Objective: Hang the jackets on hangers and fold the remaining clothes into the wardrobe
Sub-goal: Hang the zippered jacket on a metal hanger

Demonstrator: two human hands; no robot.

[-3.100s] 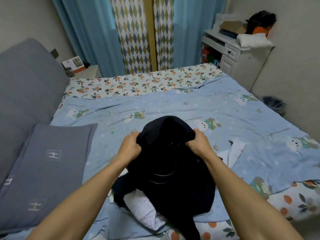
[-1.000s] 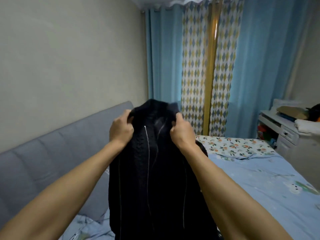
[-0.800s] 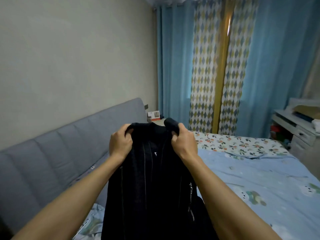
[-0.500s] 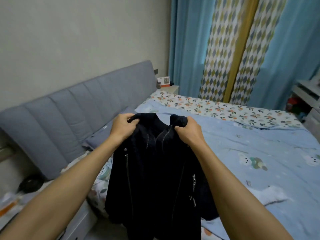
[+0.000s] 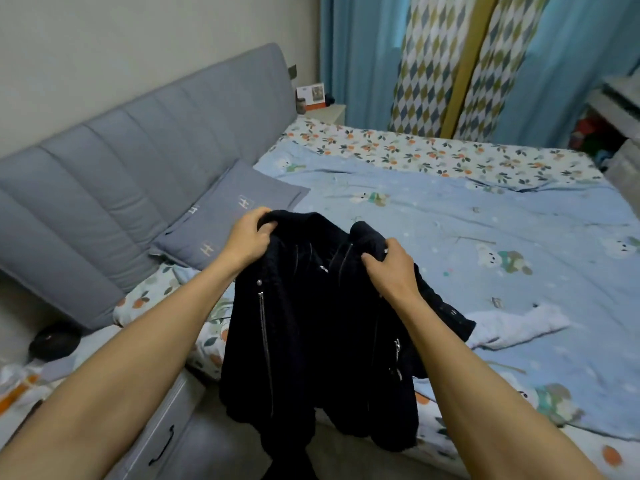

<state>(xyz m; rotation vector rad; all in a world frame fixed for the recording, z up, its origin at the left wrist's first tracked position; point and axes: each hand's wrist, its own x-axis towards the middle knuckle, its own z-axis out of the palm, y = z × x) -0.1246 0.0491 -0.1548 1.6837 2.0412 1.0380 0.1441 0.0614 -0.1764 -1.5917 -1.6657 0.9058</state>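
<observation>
A black zip-up jacket [image 5: 311,348] hangs in the air over the near edge of the bed, its front open and silver zippers showing. My left hand [image 5: 247,237] grips its left shoulder by the collar. My right hand [image 5: 391,268] grips the right shoulder. One sleeve trails onto the blue bedcover [image 5: 502,237]. A white garment [image 5: 516,325] lies crumpled on the cover to the right of the jacket. No hanger or wardrobe is in view.
A grey padded headboard [image 5: 121,181] and grey pillow [image 5: 228,209] are on the left. A white bedside cabinet [image 5: 166,431] stands at lower left with a dark round object [image 5: 53,341] on it. Curtains [image 5: 433,64] hang behind; a white desk [image 5: 623,109] sits far right.
My hands have lowered the jacket from in front of the headboard wall down to the bed's near edge. My view has tilted down. Both grips stayed the same.
</observation>
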